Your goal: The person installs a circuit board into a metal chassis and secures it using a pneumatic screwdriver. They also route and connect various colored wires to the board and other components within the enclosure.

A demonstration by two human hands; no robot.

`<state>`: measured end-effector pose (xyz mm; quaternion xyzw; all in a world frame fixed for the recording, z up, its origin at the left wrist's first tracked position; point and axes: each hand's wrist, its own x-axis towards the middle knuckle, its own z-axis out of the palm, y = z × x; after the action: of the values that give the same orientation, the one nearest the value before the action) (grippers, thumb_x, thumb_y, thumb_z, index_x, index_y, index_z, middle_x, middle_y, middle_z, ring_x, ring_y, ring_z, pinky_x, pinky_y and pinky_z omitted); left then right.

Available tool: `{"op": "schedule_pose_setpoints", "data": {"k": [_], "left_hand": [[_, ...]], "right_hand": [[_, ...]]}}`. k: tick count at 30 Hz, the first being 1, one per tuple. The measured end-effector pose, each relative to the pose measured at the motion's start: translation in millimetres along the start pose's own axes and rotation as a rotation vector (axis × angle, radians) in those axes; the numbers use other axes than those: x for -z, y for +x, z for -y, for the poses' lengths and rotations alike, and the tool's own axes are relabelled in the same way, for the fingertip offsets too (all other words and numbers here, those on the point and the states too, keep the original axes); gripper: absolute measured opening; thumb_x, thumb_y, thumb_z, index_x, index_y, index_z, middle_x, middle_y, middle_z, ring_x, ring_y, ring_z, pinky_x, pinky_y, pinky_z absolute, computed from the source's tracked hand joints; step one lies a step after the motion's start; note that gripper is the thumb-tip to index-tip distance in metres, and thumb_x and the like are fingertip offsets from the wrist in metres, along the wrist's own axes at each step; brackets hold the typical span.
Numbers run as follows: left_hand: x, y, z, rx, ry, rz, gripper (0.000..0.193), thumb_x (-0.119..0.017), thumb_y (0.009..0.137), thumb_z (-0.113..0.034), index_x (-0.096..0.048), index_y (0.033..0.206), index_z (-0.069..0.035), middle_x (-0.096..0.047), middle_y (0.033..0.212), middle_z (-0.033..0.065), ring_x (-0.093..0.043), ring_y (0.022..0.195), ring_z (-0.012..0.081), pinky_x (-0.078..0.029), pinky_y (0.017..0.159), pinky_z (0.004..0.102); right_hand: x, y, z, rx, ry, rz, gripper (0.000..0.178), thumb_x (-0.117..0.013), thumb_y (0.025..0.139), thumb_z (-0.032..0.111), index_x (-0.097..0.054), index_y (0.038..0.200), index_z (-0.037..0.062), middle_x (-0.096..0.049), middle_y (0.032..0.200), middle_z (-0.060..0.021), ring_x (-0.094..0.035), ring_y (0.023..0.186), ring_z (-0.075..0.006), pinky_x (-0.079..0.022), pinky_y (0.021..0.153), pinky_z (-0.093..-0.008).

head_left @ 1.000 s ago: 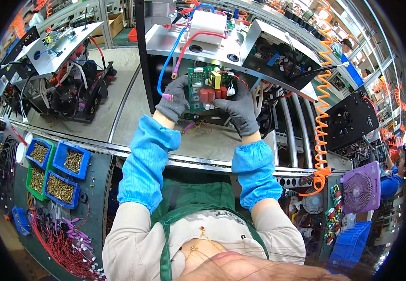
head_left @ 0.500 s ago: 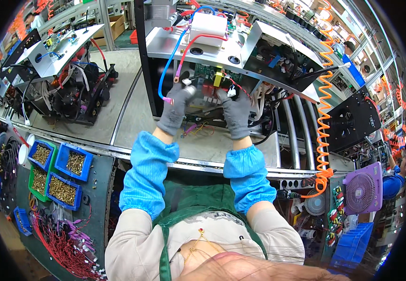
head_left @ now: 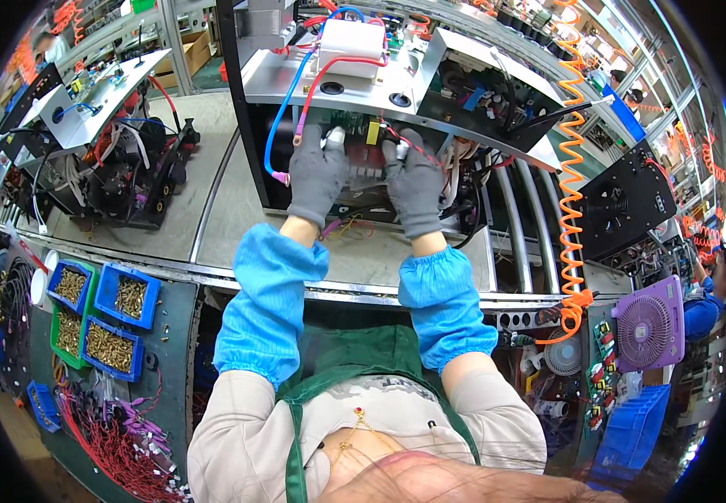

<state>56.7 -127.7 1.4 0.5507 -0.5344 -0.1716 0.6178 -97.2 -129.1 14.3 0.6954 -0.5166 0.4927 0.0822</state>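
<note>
My left hand [head_left: 319,178], in a grey glove, reaches into a machine's open front, its fingers stretched up by a green circuit board [head_left: 348,122]. A whitish patch shows at a fingertip. My right hand [head_left: 418,186], also gloved, is closed at the same opening, thumb and finger around a small white connector [head_left: 401,150] by a twisted red wire [head_left: 411,144]. Between the hands a yellow component [head_left: 373,132] stands on the board. Blue cable [head_left: 272,141] and red cable [head_left: 306,107] hang beside my left hand. The parts under my palms are hidden.
The machine's metal shelf [head_left: 283,82] overhangs my hands. A second opened machine [head_left: 116,168] stands left. Bins of brass fittings [head_left: 111,344] and red wires [head_left: 120,457] lie at lower left. Metal rollers [head_left: 512,230] and an orange coiled hose [head_left: 570,218] are right; a purple fan [head_left: 648,329] is farther right.
The view has shifted slightly, so the machine sits farther left. My left hand has moved up with fingers straighter; my right thumb and finger have closed around the white connector.
</note>
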Motion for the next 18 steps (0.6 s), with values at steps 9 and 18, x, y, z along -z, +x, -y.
{"op": "schedule_pose_setpoints", "data": {"k": [9, 18], "left_hand": [[-1.9, -18.4, -24.9, 0.155, 0.029, -0.020, 0.054, -0.081, 0.068, -0.026, -0.053, 0.104, 0.002, -0.061, 0.097, 0.0166, -0.059, 0.088, 0.0254, -0.047, 0.080, 0.0369], [-34.3, -7.2, -9.6, 0.054, -0.476, -0.203, 0.068, -0.088, 0.060, -0.017, -0.046, 0.112, -0.001, -0.059, 0.105, 0.0107, -0.058, 0.093, 0.0199, -0.048, 0.084, 0.0334]], "right_hand": [[16.1, -5.7, -12.3, -0.351, 0.510, 0.205, 0.046, -0.051, 0.090, 0.044, -0.065, 0.083, 0.0005, -0.063, 0.073, -0.0212, -0.062, 0.071, -0.0335, -0.048, 0.064, -0.0403], [13.1, -22.2, -6.2, -0.074, -0.422, 0.651, 0.024, -0.060, 0.077, 0.024, -0.063, 0.091, 0.0053, -0.065, 0.089, -0.0173, -0.063, 0.087, -0.0328, -0.051, 0.075, -0.0432]]}}
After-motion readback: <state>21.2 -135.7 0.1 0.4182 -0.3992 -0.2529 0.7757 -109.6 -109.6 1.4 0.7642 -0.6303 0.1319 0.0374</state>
